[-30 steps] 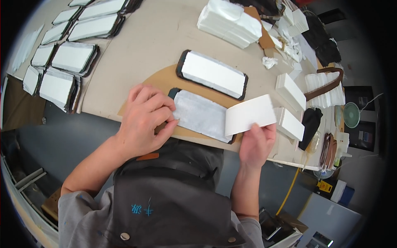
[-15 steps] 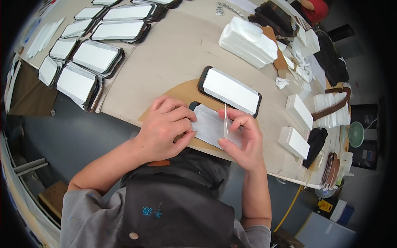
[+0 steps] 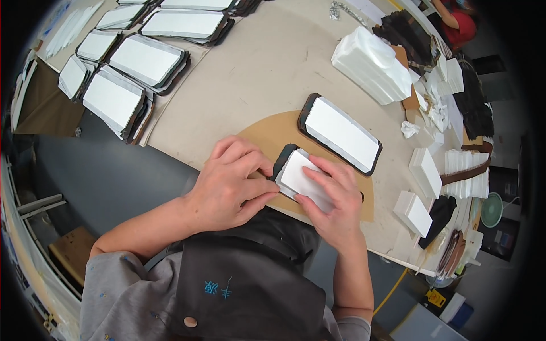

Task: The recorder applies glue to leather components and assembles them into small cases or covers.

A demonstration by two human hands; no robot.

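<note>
White sheet (image 3: 300, 177) now flattened; finished case (image 3: 341, 133) beside.

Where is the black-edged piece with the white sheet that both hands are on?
In the head view, the black-edged piece lies centre frame on the tan board, between left hand and right hand.

grey sleeves (image 3: 119, 290), dark apron (image 3: 250, 290)

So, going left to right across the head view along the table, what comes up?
Stacked white-faced pieces → left hand → right hand → white blocks → green fan.
</note>
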